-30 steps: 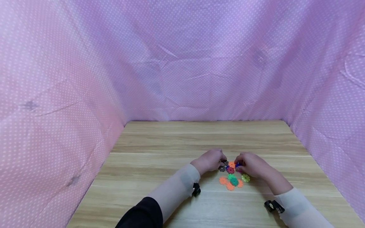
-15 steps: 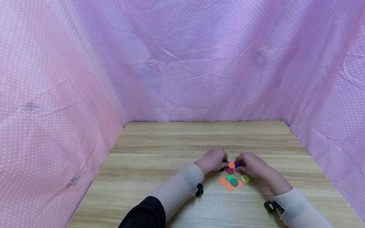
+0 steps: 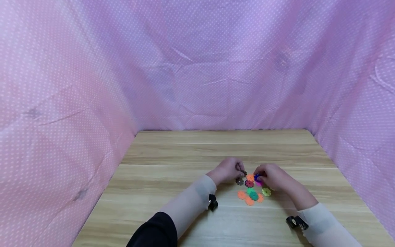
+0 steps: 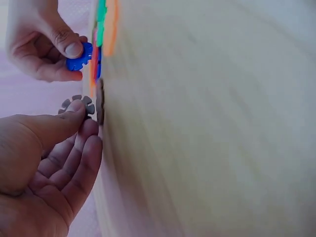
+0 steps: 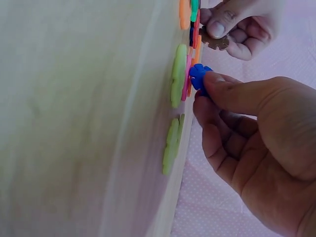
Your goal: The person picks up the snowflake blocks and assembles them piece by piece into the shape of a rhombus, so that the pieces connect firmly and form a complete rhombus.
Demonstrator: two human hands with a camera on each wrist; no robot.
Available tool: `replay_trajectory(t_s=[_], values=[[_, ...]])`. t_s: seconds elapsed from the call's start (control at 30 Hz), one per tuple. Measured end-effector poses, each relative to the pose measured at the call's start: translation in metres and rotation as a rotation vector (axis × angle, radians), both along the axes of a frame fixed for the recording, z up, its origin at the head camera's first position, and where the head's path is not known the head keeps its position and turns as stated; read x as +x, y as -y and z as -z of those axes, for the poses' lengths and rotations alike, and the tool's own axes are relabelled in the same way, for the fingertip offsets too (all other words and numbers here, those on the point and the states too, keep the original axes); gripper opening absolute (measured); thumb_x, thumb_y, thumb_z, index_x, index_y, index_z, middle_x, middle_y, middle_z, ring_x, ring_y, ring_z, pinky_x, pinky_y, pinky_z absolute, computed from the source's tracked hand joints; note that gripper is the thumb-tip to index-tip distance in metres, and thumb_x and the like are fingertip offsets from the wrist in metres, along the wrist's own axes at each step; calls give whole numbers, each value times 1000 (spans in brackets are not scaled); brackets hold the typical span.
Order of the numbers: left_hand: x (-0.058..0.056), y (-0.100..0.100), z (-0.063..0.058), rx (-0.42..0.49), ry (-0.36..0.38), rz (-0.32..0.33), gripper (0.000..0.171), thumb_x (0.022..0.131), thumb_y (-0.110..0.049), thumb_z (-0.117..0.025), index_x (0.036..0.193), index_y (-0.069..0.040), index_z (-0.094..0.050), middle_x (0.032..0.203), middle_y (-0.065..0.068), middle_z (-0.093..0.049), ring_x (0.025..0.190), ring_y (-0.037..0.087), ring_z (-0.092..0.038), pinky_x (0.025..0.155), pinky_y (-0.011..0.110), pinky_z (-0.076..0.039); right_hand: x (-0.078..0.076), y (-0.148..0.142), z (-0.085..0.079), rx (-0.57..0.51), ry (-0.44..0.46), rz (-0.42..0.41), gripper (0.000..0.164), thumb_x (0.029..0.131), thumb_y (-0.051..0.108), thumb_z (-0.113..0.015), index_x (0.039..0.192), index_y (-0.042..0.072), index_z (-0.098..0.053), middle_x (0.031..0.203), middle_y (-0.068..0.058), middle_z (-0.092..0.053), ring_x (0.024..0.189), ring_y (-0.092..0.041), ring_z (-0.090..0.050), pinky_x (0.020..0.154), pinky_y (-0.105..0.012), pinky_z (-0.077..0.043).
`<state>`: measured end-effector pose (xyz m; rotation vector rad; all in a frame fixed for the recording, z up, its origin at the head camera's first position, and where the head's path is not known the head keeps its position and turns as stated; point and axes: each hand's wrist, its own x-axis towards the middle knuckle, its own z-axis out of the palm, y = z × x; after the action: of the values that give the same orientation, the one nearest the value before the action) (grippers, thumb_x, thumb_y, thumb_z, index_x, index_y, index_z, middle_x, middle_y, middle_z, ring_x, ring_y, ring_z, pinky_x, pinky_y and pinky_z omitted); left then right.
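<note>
My left hand [image 3: 227,169] pinches a dark brown notched plastic disc [image 4: 89,105] between thumb and fingertips, its round edge pointing away from the palm. Close across from it, my right hand [image 3: 272,176] pinches a blue notched disc [image 5: 198,74] by thumb and forefinger, tilted up on edge. Between the hands lie an orange disc [image 3: 250,177] and a dark red disc [image 3: 249,184]. A second brown disc [image 3: 239,181] rests on the table just below the left fingers. Under the right fingertips a magenta disc [image 3: 259,184] shows partly.
Nearer me on the wooden table [image 3: 172,151] are a light green disc [image 3: 250,190], a teal disc [image 3: 253,196] and several orange discs [image 3: 249,201]. A yellow-green disc [image 3: 266,192] lies below the right hand. A pink dotted cloth [image 3: 197,85] hangs around the table.
My left hand first shifts right, over the brown disc on the table, then back left and slightly away from me, uncovering it. The right hand stays nearly in place with the blue disc.
</note>
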<state>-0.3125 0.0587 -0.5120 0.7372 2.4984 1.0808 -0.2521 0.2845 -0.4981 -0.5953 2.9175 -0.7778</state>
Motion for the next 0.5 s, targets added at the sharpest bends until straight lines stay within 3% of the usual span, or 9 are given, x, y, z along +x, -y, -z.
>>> replay_trajectory(t_s=[0.23,0.5], values=[[-7,18,-1,111,-37,-61,16,94,-8,-79,91,-24,-77,84,-13,-70,78,6,-65,72,22,-56,-9,9,-2,-124,27,85,2,95,6,-77,97,7,-77,85,3,-71,76,-13,-64,67,-31,-57],[-11,43,-2,216,-64,-139,17,97,-12,-77,94,-28,-79,91,-12,-74,84,5,-67,76,24,-57,-17,22,-4,-166,-10,136,2,97,11,-77,98,12,-78,91,2,-72,80,-14,-65,71,-33,-58]])
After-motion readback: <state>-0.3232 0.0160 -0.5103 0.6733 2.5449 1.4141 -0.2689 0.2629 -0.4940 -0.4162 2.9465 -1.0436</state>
